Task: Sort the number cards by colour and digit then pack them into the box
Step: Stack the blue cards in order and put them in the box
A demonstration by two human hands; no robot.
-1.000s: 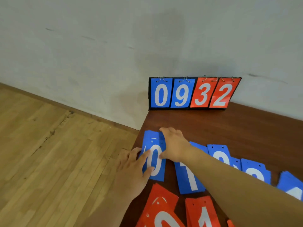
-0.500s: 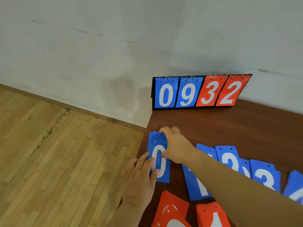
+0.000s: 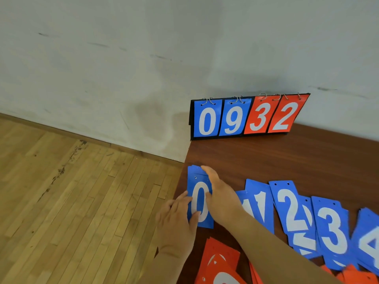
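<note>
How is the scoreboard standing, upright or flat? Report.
Upright: the scoreboard stands on its lower edge on the table by the wall, cards hanging from its top rings.

A scoreboard (image 3: pixel 246 117) stands at the table's (image 3: pixel 266 156) far left corner, against the wall (image 3: pixel 143 58). Nearer, a row of card piles runs left to right: zeros (image 3: pixel 200 201) at the table's left edge, then ones (image 3: pixel 259 206), twos (image 3: pixel 291 210), threes (image 3: pixel 332 228) and a four (image 3: pixel 369 247), with twos, threes and four overlapping. More cards (image 3: pixel 221 261) lie in front of that row. The floor (image 3: pixel 82 201) lies to the left.
</note>
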